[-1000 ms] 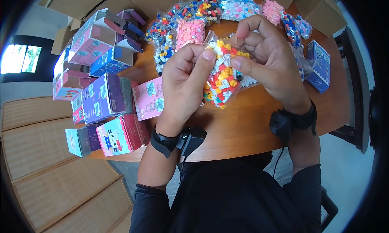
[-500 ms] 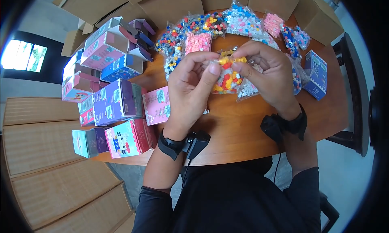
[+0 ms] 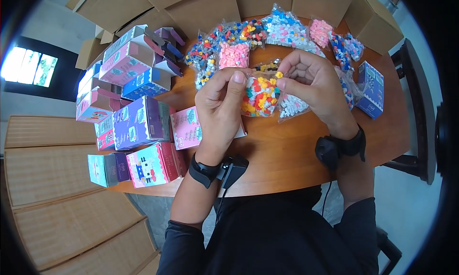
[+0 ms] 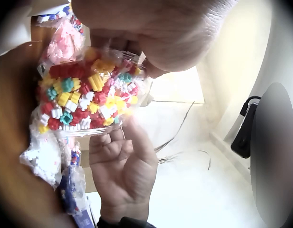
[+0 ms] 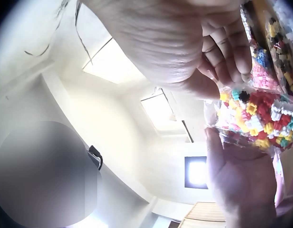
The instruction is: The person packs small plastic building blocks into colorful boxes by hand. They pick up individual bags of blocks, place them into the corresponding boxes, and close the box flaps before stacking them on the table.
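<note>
A clear plastic bag of small building blocks [image 3: 260, 102], mostly red, yellow and white with some teal, hangs upright between both hands above the table. My left hand [image 3: 220, 107] pinches its top left corner, thumb over the plastic. At the top right corner, my right hand [image 3: 315, 86] pinches with thumb and forefinger, a yellow block showing between the tips; its other fingers are curled loosely. The left wrist view shows the bag's blocks [image 4: 84, 95] close up, with the right hand [image 4: 125, 175] at its edge. Behind it on the table lies a bag of white blocks [image 3: 292, 107].
More bags of blocks lie in an arc at the back, including a pink bag [image 3: 234, 55] and a blue-and-white bag [image 3: 287, 29]. Printed boxes [image 3: 138, 124] crowd the left side; a blue box [image 3: 371, 89] stands at right. Cardboard cartons [image 3: 201, 12] line the back.
The bag has come down and toward the back, passing through a tilt and now hanging with its face showing. The right fingertips have shifted to its top right corner; the left hand keeps its pinch.
</note>
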{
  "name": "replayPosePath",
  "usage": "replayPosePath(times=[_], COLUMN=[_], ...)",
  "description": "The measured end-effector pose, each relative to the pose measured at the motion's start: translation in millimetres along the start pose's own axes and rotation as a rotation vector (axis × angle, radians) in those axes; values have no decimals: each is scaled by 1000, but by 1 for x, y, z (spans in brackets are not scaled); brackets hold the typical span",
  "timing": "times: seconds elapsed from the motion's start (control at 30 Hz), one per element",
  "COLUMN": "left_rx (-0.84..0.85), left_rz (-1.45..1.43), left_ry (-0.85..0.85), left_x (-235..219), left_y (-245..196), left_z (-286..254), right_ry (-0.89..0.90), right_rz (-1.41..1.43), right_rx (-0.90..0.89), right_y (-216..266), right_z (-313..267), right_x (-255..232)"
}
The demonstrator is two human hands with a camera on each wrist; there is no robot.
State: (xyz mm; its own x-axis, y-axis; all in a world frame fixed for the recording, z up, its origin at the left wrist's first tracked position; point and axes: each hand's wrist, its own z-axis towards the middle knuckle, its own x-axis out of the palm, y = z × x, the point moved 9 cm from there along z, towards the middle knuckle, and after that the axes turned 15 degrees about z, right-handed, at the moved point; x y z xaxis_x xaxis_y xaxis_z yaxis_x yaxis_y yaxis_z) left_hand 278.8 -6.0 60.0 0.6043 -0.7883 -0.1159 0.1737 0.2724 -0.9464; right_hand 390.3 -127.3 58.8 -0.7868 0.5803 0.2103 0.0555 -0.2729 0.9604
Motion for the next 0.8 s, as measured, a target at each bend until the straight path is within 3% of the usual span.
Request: replayPosePath(times=[0.2, 0.33, 0.5, 0.6, 0.7, 0.73, 0.8], left_rx=[-2, 31, 139, 88, 367, 491, 372], left_rz=[-112, -31, 147, 94, 414, 518, 505], left_ry=[-16, -52, -119, -138, -197, -145, -224], left_x=[-4, -10, -20, -21, -9, -1, -10], left_y=[3, 0, -8, -5, -34, -46, -49], left_z=[1, 2, 3, 3, -6, -10, -11], right_ry=[70, 89, 97, 100, 145, 169, 141], right_rz=[205, 255, 147, 190, 189, 179, 158], right_rx=[98, 109, -16, -41, -100, -124, -221], right_y=[-2, 1, 9, 12, 9, 8, 18], right_z=[-2, -2, -3, -1, -1, -2, -3], right_x=[-2, -5, -4, 0, 8, 11, 10])
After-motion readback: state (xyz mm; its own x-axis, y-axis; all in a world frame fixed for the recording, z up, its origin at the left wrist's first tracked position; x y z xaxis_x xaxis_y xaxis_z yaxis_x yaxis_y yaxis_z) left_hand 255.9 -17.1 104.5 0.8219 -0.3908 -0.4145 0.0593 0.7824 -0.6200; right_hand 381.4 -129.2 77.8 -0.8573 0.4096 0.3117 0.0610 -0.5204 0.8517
